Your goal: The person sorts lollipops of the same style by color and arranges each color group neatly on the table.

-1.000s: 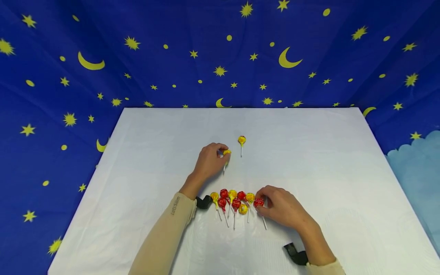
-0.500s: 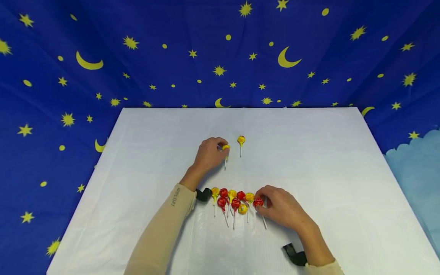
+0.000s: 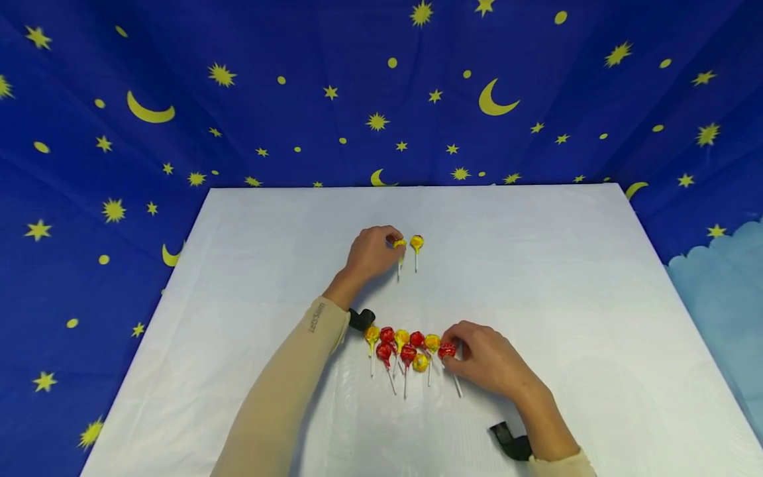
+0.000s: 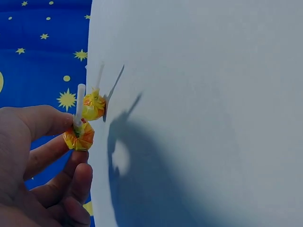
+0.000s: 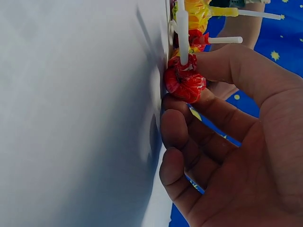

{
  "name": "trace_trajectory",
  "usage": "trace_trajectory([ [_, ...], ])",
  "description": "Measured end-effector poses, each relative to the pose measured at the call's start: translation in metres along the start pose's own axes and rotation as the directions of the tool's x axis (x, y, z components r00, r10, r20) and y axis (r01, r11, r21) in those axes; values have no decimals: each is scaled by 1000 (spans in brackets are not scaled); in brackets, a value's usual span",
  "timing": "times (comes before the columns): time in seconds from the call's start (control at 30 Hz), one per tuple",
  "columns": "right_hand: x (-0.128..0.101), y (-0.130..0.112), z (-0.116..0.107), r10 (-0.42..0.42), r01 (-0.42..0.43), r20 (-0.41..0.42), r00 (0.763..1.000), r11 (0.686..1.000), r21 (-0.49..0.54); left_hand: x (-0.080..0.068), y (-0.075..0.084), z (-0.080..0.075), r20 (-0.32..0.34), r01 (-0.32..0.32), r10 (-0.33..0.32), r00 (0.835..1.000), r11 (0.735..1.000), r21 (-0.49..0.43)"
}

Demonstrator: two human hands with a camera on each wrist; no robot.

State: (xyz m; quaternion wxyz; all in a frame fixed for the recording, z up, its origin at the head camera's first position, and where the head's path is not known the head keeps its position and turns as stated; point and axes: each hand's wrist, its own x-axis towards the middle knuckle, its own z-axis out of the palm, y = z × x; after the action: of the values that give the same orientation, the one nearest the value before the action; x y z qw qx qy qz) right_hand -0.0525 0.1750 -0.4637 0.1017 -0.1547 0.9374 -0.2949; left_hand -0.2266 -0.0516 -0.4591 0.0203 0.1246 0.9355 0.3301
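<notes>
Yellow lollipop (image 3: 399, 244) is pinched in my left hand (image 3: 371, 252), now just beside the lone yellow lollipop (image 3: 416, 242) mid-table; a second ago it sat lower and further left. Left arm reaches forward, fingers curled. My right hand (image 3: 485, 358) hasn't moved, pinching the red lollipop (image 3: 447, 351) at the right end of the lollipop cluster (image 3: 404, 348) on the white table (image 3: 566, 298).

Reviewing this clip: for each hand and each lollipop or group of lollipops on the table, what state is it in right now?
left hand: pinches a yellow lollipop.
held yellow lollipop: in the fingers, close beside the lone one.
lone yellow lollipop: lying free on the table.
right hand: pinches a red lollipop.
held red lollipop: at the cluster's right end.
cluster of lollipops: red and yellow, lying bunched, untouched.
white table: bears all the lollipops.
</notes>
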Motion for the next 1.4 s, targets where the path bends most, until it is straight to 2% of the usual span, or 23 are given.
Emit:
trace_trajectory([
  [0.23,0,-1,0,-7,7,-2,1000,1000,2,10,0,4,1,30,-30,1000,1000,-8],
  [0.5,0,-2,2,0,0,-9,1000,1000,7,12,-2,11,14,54,-54,998,998,18],
  [0.83,-2,-1,4,7,-7,-13,1000,1000,14,18,-1,14,-20,75,-74,997,997,30],
  [1.07,-2,0,4,14,-14,-20,1000,1000,26,21,-3,19,-34,76,-74,997,996,43],
  [1.4,0,0,4,20,-18,-32,999,999,33,21,-3,19,-49,51,-51,997,999,3],
])
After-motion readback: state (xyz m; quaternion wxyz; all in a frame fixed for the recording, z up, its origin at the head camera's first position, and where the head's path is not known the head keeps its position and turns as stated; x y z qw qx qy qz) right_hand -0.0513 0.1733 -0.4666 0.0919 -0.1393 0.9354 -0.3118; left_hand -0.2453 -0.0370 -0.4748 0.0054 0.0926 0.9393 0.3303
